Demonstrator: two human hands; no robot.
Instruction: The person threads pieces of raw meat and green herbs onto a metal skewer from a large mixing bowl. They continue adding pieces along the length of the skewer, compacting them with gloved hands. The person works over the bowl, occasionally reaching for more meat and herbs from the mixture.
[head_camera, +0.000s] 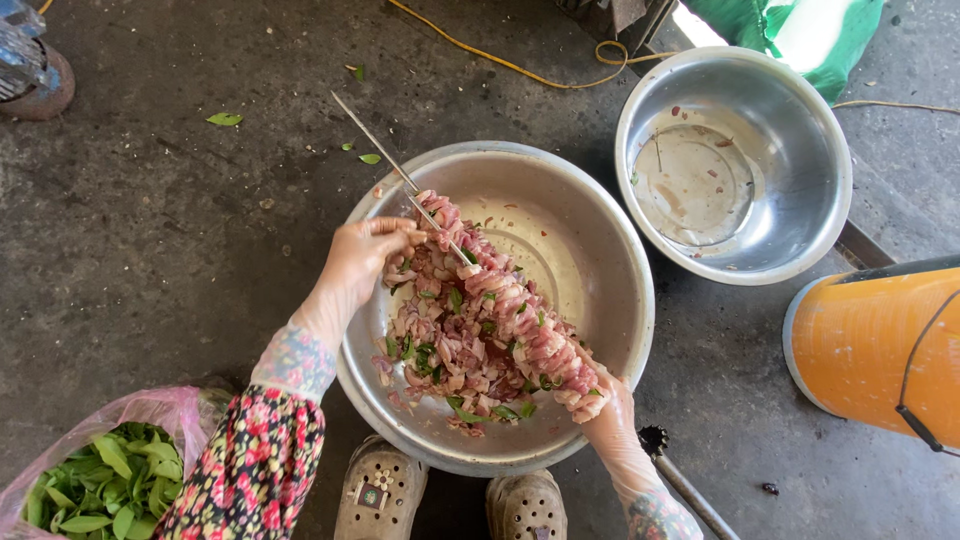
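Note:
A large steel bowl (600, 260) on the ground holds chopped pink meat (450, 350) mixed with green leaf bits. A long metal skewer (375, 145) runs diagonally over the bowl, threaded with a thick row of meat pieces (520, 310). My left hand (365, 255) pinches meat against the skewer near its upper end, over the bowl's left rim. My right hand (610, 415) grips the lower, meat-covered end of the skewer at the bowl's near right rim; the skewer's lower tip is hidden.
A second steel bowl (790, 130), nearly empty, sits at the upper right. An orange bucket (880, 350) lies at the right edge. A pink plastic bag of green leaves (100, 485) is at lower left. A yellow cord (500, 65) crosses the concrete. My two clogs (450, 500) show below.

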